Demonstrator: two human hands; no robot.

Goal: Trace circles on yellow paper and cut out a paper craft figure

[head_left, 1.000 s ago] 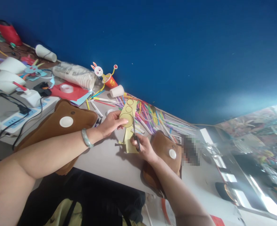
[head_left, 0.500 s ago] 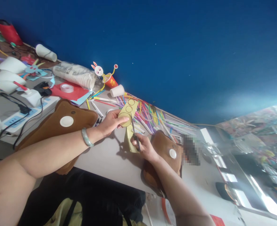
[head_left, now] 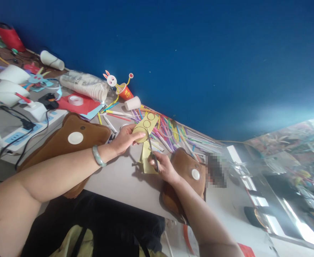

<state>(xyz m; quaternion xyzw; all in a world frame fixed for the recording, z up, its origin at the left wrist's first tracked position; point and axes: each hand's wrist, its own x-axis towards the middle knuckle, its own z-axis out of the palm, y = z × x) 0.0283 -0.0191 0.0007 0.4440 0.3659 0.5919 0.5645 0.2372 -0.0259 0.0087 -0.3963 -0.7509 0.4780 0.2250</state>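
Pinched between the thumb and fingers of my left hand [head_left: 127,138] is a piece of yellow paper [head_left: 152,123] with several circles drawn on it. The largest circle lies beside my thumb. My right hand [head_left: 164,167] is closed around the dark handles of scissors [head_left: 150,147], whose blades point up and reach the paper's edge near the large circle. Below the blades hangs or lies another strip of yellow paper [head_left: 147,165]; whether it joins the held piece I cannot tell.
Brown cushions [head_left: 91,137] lie on the white table [head_left: 114,184]. Colourful pipe cleaners [head_left: 170,132] spread along the blue wall. To the left are a power strip [head_left: 20,134], stacked paper cups [head_left: 84,85], red paper [head_left: 88,106] and a tape roll [head_left: 76,100]. A red cup [head_left: 125,92] holds a rabbit figure.
The yellow paper has turned slightly, its far end shifting right and the large circle left. The scissor blades now sit a little further left along the large circle.
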